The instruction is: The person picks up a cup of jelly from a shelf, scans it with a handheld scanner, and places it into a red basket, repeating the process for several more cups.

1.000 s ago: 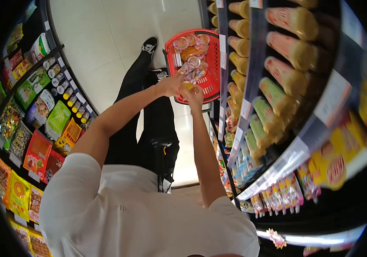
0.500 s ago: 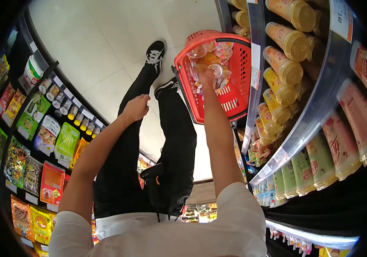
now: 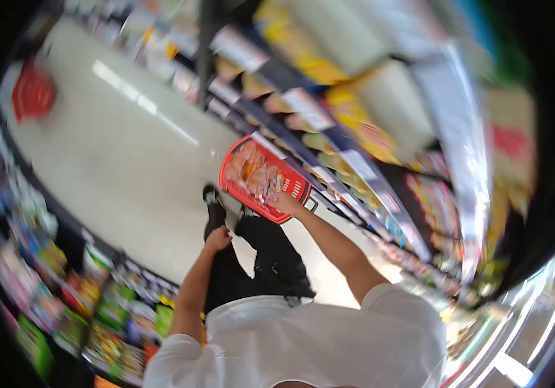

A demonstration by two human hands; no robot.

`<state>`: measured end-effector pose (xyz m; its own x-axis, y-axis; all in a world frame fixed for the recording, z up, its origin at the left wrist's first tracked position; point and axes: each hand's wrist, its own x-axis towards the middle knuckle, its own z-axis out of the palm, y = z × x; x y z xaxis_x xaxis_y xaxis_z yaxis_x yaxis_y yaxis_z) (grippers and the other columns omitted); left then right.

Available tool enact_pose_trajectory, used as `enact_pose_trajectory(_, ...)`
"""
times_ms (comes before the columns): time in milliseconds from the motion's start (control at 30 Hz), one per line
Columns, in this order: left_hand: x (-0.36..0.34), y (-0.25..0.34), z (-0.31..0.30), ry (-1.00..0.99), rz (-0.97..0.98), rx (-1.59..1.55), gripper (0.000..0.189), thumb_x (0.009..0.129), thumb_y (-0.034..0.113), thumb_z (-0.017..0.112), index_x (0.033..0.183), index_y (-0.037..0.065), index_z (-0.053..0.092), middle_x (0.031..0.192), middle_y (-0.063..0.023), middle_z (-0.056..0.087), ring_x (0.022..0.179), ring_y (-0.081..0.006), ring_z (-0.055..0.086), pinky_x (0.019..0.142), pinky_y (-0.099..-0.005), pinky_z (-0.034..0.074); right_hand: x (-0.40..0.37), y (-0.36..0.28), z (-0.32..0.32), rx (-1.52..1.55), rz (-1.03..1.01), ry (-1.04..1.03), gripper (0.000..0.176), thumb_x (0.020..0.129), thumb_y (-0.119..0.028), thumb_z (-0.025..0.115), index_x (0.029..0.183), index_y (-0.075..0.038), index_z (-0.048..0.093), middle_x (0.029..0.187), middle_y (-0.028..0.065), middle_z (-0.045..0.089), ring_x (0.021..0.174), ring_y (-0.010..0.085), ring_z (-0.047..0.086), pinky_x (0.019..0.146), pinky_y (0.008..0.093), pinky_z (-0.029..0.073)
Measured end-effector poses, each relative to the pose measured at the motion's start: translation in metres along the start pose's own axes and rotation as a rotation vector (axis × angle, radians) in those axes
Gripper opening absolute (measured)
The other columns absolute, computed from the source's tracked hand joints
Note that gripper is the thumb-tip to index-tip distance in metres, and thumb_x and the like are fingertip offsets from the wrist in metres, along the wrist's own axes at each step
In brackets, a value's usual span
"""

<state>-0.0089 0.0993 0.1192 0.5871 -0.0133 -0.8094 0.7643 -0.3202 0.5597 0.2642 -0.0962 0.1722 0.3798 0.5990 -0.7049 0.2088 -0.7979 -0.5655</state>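
A red shopping basket (image 3: 299,189) stands on the floor just ahead of my feet, by the right shelf. Packaged cups (image 3: 251,169), some clear with orange and pink contents, are heaped in it. My right hand (image 3: 285,203) is at the basket's near side, over the lower end of the heap. Blur smears its fingers, so a grip on anything is not clear. Over my left leg hangs my left hand (image 3: 218,239), loosely closed with nothing visible in it.
Shelves with yellow-labelled packs (image 3: 361,123) rise close on the right. Snack bags (image 3: 110,310) fill shelves on the lower left. Another red basket-like object (image 3: 33,94) is farther along the pale floor (image 3: 115,149). Much of the view is blurred.
The view has turned, bringing more aisle floor and a second red object into sight. My right hand has shifted from among the cups to the basket's near side.
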Motion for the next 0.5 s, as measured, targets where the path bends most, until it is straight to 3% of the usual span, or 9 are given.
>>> enact_pose_trajectory(67, -0.004, -0.004, -0.034, 0.111, 0.162, -0.022, 0.032, 0.079, 0.026, 0.069, 0.101, 0.002, 0.069, 0.096, -0.0203, 0.07, 0.096, -0.0364, 0.066, 0.087, -0.0454, 0.052, -0.044, -0.06, -0.049, -0.102, -0.019, 0.046, 0.036, 0.086, -0.042, 0.067, 0.093, -0.007, 0.068, 0.076, 0.0139, 0.069, 0.077, 0.0312, 0.069, 0.072, 0.0427, 0.053)
enact_pose_trajectory(133, 0.012, -0.02, -0.08, 0.049, 0.198, 0.088, 0.029, 0.08, 0.021, 0.07, 0.101, 0.002, 0.066, 0.097, -0.0148, 0.072, 0.088, -0.0302, 0.069, 0.083, -0.0422, 0.053, -0.089, -0.119, -0.093, -0.008, 0.004, 0.151, 0.038, 0.085, -0.042, 0.068, 0.1, -0.007, 0.066, 0.079, 0.0141, 0.07, 0.079, 0.0312, 0.069, 0.073, 0.0419, 0.053)
enact_pose_trajectory(200, 0.043, -0.044, -0.136, -0.059, 0.485, 0.655, 0.02, 0.077, 0.022, 0.071, 0.09, 0.007, 0.067, 0.089, -0.0101, 0.07, 0.084, -0.0283, 0.067, 0.078, -0.0433, 0.054, -0.13, -0.148, -0.117, 0.067, -0.001, 0.226, 0.042, 0.085, -0.042, 0.069, 0.108, -0.007, 0.064, 0.082, 0.0142, 0.071, 0.082, 0.0311, 0.07, 0.074, 0.041, 0.054)
enact_pose_trajectory(300, 0.063, -0.06, -0.219, -0.082, 0.512, 0.86, 0.013, 0.073, 0.022, 0.073, 0.078, 0.014, 0.065, 0.082, -0.0031, 0.067, 0.081, -0.0246, 0.065, 0.071, -0.0416, 0.053, -0.189, -0.177, -0.127, -0.003, -0.15, 0.544, 0.047, 0.084, -0.042, 0.067, 0.109, -0.002, 0.065, 0.091, 0.018, 0.071, 0.085, 0.033, 0.07, 0.076, 0.0424, 0.055)
enact_pose_trajectory(367, 0.059, -0.032, -0.265, -0.333, 0.758, 1.64, 0.013, 0.08, 0.026, 0.07, 0.077, 0.013, 0.069, 0.085, -0.0063, 0.07, 0.09, -0.0213, 0.068, 0.076, -0.0379, 0.056, -0.254, -0.205, -0.142, 0.052, -0.221, 0.664, 0.045, 0.084, -0.037, 0.07, 0.111, -0.002, 0.064, 0.096, 0.0181, 0.071, 0.088, 0.0325, 0.07, 0.078, 0.0407, 0.055)
enact_pose_trajectory(400, 0.056, -0.021, -0.278, -0.33, 0.754, 1.669, 0.013, 0.08, 0.026, 0.07, 0.077, 0.013, 0.069, 0.085, -0.0063, 0.07, 0.09, -0.0213, 0.068, 0.076, -0.0379, 0.056, -0.285, -0.217, -0.147, 0.078, -0.257, 0.707, 0.044, 0.084, -0.035, 0.071, 0.112, -0.002, 0.064, 0.098, 0.0182, 0.071, 0.09, 0.0323, 0.07, 0.079, 0.0399, 0.055)
enact_pose_trajectory(467, 0.046, 0.002, -0.299, -0.037, 0.655, 1.553, 0.014, 0.069, 0.023, 0.076, 0.075, 0.02, 0.064, 0.081, 0.0035, 0.065, 0.082, -0.0206, 0.065, 0.07, -0.0383, 0.053, -0.339, -0.237, -0.164, 0.022, -0.289, 0.827, 0.042, 0.083, -0.033, 0.072, 0.11, -0.002, 0.065, 0.098, 0.0181, 0.071, 0.09, 0.0321, 0.07, 0.079, 0.0399, 0.055)
enact_pose_trajectory(500, 0.052, 0.012, -0.304, -0.067, 0.66, 1.53, 0.012, 0.072, 0.019, 0.075, 0.078, 0.016, 0.066, 0.078, 0.0004, 0.065, 0.074, -0.0194, 0.065, 0.063, -0.0367, 0.053, -0.358, -0.24, -0.172, -0.045, -0.311, 0.926, 0.039, 0.083, -0.03, 0.073, 0.108, -0.002, 0.065, 0.099, 0.0179, 0.07, 0.09, 0.032, 0.07, 0.079, 0.04, 0.055)
